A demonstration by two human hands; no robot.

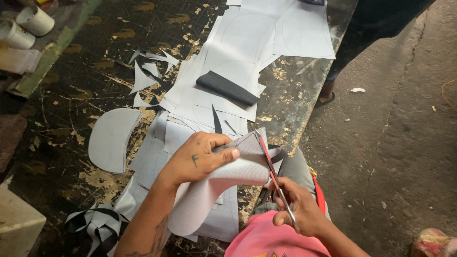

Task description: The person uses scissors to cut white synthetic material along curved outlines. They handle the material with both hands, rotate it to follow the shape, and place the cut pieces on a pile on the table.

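Observation:
My left hand (197,159) grips a curved piece of grey sheet material (214,190) by its upper edge, bending it upward. My right hand (300,209) holds red-handled scissors (270,166), whose blades meet the right edge of that grey piece. Both hands are over the near edge of a worn dark worktable (85,85). A cut crescent-shaped grey piece (110,139) lies on the table to the left of my left hand.
A stack of white sheets with drawn outlines (238,52) covers the table's middle, with a dark folded strip (226,88) on top. Offcut scraps (150,71) lie to the left, black-and-white strips (97,223) near the bottom. White cups (28,24) stand far left. Another person's leg (333,81) stands beyond the table.

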